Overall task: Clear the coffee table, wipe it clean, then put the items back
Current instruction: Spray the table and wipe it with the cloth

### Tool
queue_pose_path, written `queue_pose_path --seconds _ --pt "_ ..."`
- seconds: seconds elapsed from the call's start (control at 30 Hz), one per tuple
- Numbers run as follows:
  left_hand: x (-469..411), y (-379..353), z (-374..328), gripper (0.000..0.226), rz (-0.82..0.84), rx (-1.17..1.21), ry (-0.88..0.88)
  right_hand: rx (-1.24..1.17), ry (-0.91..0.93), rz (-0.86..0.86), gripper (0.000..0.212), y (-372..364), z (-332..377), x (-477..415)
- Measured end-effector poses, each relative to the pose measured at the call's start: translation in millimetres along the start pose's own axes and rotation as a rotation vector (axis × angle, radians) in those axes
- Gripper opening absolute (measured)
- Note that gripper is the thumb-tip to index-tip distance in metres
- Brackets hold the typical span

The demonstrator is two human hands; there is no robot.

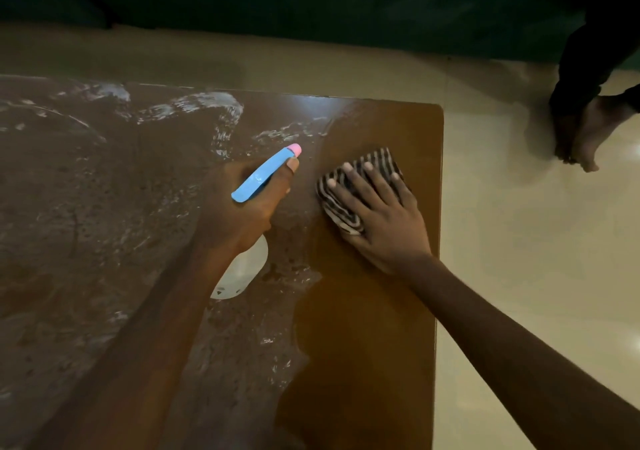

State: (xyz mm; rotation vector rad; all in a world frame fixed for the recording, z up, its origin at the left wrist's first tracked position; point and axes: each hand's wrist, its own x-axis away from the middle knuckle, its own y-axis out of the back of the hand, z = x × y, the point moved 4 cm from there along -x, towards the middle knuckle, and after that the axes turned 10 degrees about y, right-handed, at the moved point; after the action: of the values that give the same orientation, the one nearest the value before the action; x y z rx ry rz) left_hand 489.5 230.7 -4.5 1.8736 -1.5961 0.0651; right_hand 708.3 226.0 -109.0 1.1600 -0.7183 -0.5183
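The brown coffee table (381, 345) fills the left and middle of the head view. Its left part is wet and streaked with foam, while its right strip looks smooth. My left hand (249, 207) is wrapped around a white spray bottle (242, 269) with a blue trigger head and pink nozzle, held just above the wet area. My right hand (381, 214) lies flat with fingers spread on a black-and-white striped cloth (346, 207), pressing it onto the table near the right edge.
Pale tiled floor (536, 276) lies right of and beyond the table. Another person's bare feet (581, 134) and dark trouser legs stand at the upper right. A dark green sofa (311, 3) runs along the back.
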Motion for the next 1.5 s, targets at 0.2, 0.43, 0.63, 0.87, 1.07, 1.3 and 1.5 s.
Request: queue_pose_path --seconds 0.2,0.43,0.63,0.87,1.07,1.3,1.5 --pt "1.9 -0.9 1.6 0.039 -0.007 0.001 -0.007 -0.088 -0.353 -0.069 0.066 16.5 -75.8 11.9" --pt "-0.9 0.8 4.4 0.044 -0.019 0.018 0.032 -0.097 -0.372 -0.113 0.068 30.7 -46.5 -77.7" --pt "0.7 6.3 4.4 0.054 0.045 -0.057 0.141 -0.031 -0.109 -0.018 0.069 7.3 -15.7 -22.9" --pt "-6.8 25.3 5.2 0.049 0.011 -0.15 0.18 -0.137 -0.36 -0.078 0.069 8.6 -21.7 8.1" --pt "-26.6 44.0 17.8 0.066 0.014 -0.217 0.143 -0.244 -0.557 -0.163 0.07 14.6 -23.9 -12.1" --pt "-35.8 84.2 34.1 0.062 0.009 -0.202 0.083 -0.206 -0.638 -0.177 0.067 26.8 -17.3 -81.3" --pt "-36.1 121.5 50.5 0.063 -0.052 -0.075 0.074 -0.149 -0.37 -0.114 0.067 33.3 59.2 -166.1"
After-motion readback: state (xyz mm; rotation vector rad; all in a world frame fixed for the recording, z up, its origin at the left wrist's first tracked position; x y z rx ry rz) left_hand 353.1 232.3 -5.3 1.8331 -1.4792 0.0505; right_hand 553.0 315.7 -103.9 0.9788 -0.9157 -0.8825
